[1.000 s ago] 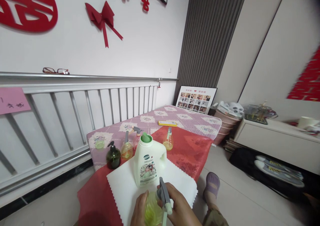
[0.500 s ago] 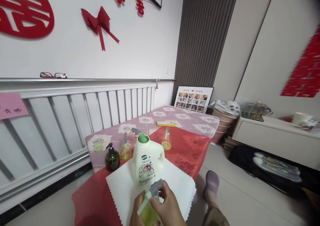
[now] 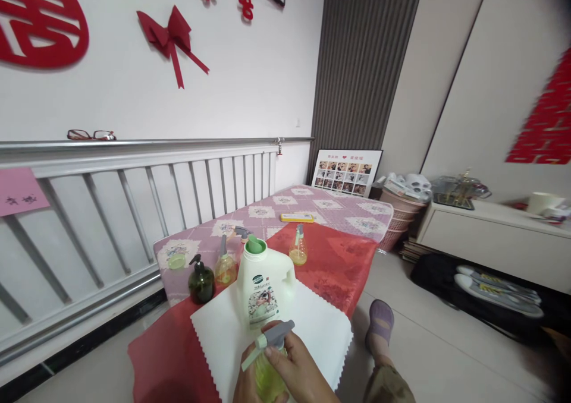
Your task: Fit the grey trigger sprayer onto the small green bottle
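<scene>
Looking forward and down from wearer's head, close above left hand (image 3: 243, 376) and right hand (image 3: 302, 369), toward white wall (image 3: 243, 88).

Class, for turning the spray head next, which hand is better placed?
Probably the right hand: its thumb and fingers are at the spray head, while the left hand holds the bottle lower down.

Lower ctr: spray btl (image 3: 267, 380) betw. L hand (image 3: 244, 372) & R hand (image 3: 306, 367), in front of jug (image 3: 263, 287). Jug on mat (image 3: 319, 326), mid-frame. Pump btl (image 3: 201, 284) L of jug. Case (image 3: 297, 218) behind jug, on table (image 3: 343, 216). Photo board (image 3: 345, 172) behind table, R of ctr.
</scene>
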Available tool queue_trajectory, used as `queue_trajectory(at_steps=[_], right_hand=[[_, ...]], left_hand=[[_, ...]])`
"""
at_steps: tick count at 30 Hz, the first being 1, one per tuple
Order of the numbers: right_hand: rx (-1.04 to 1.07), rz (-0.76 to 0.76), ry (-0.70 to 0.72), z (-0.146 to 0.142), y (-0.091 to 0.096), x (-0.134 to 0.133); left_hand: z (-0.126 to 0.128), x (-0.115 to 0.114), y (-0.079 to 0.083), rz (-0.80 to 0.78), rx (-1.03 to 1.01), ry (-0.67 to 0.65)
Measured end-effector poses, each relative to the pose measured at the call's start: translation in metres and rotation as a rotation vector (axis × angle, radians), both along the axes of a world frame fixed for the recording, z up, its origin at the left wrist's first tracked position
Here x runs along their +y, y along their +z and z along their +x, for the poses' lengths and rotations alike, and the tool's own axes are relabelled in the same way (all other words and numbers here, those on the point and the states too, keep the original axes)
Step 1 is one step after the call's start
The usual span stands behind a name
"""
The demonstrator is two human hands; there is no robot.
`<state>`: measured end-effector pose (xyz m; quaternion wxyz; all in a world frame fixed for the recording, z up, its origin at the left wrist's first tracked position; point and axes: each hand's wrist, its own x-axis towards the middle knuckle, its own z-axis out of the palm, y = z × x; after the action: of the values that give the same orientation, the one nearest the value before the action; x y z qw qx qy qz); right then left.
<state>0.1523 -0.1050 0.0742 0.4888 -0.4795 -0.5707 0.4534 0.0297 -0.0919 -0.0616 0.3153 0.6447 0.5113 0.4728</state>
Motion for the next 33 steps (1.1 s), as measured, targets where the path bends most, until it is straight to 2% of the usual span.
queue_trajectory(at_steps=[6, 11, 15, 20, 27, 33], right_hand=[[0.033, -0.034, 0.117, 0.013, 0.004, -0.006], [0.068, 0.008, 0.114, 0.012, 0.001, -0.003], [-0.086, 0.041, 0.086, 0.010, 0.011, -0.004], [-0.333, 0.027, 0.078, 0.015, 0.022, -0.007], [-0.433, 0.017, 0.108, 0.018, 0.025, -0.005], [-0.510, 0.006, 0.152, 0.018, 0.035, -0.003]], left_hand=[[-0.004, -0.004, 0.024, -0.011, -0.013, -0.063], [-0.007, -0.005, 0.028, -0.033, 0.006, -0.088], [-0.004, -0.005, 0.029, -0.030, -0.016, -0.081], [-0.003, -0.005, 0.020, -0.048, -0.003, -0.065], [-0.002, -0.003, -0.004, -0.077, 0.034, -0.037], [-0.003, 0.000, -0.014, -0.083, 0.056, -0.029]])
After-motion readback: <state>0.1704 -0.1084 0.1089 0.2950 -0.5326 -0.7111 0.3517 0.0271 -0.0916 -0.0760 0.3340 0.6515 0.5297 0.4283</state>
